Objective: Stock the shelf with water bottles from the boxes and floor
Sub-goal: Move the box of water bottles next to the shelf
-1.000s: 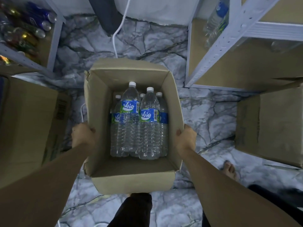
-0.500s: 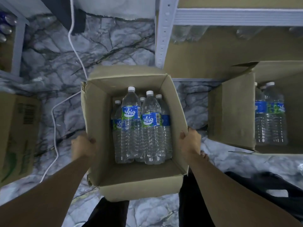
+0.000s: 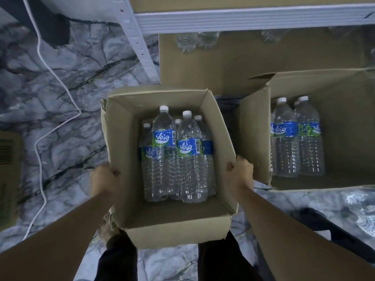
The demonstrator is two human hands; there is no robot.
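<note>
I hold an open cardboard box above the marble floor. My left hand grips its left wall and my right hand grips its right wall. Several upright water bottles with blue labels and white caps stand inside it. To the right, a second open box sits on the floor with more water bottles. The white metal shelf is just ahead, and clear bottles stand on its lower brown board.
A white cable snakes across the floor at left. Another cardboard box stands at the far left edge. Crumpled clear plastic lies at the right, beside a dark object. The shelf's upright post is close to the held box.
The view and the held box have swung right toward the shelf. The second box with bottles has come into view, and the left shelf of cans has left it.
</note>
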